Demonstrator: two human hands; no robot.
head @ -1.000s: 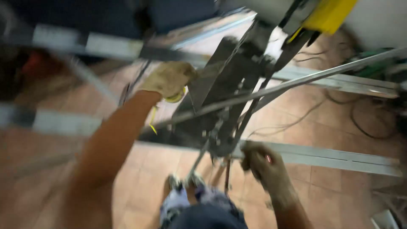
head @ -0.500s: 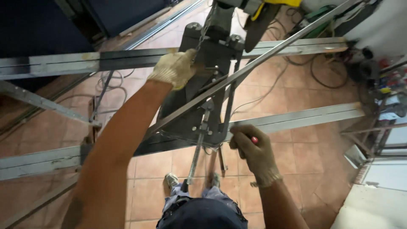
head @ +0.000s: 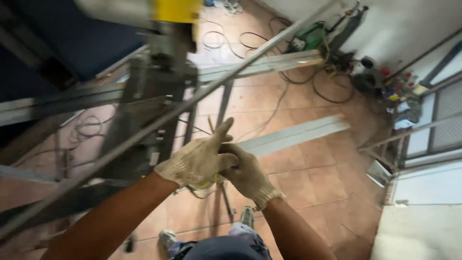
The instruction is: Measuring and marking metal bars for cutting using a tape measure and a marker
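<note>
Now the two gloved hands had come together in front of the body, where half a second before they had been well apart: the left hand (head: 197, 161) had then lain up on the dark machine body, and the right hand (head: 248, 175) had been low by the cross rail, pinching a small red-tipped thing. At this moment the left hand lay partly over the right, its fingers mostly curled and one finger pointing up and out; the right hand was closed beneath it. Something yellowish showed between the palms, but whether either hand had a real grip on it, or on the thin upright rod (head: 226, 200) just below them, could not be told from the blurred view. The red-tipped thing no longer showed.

The long grey metal bar (head: 159, 125) ran slantwise from lower left to upper right, passing just above and to the left of the joined hands without touching them. The dark steel stand (head: 149, 96) with its yellow-topped machine (head: 175, 12) stood behind the bar, and neither hand rested on it any more. A pale flat rail (head: 298, 135) lay across the tiled floor (head: 308, 178) to the right. By judgement, both hands had left the machine and the bar and turned to each other, perhaps to the gloves or some small piece between them
</note>
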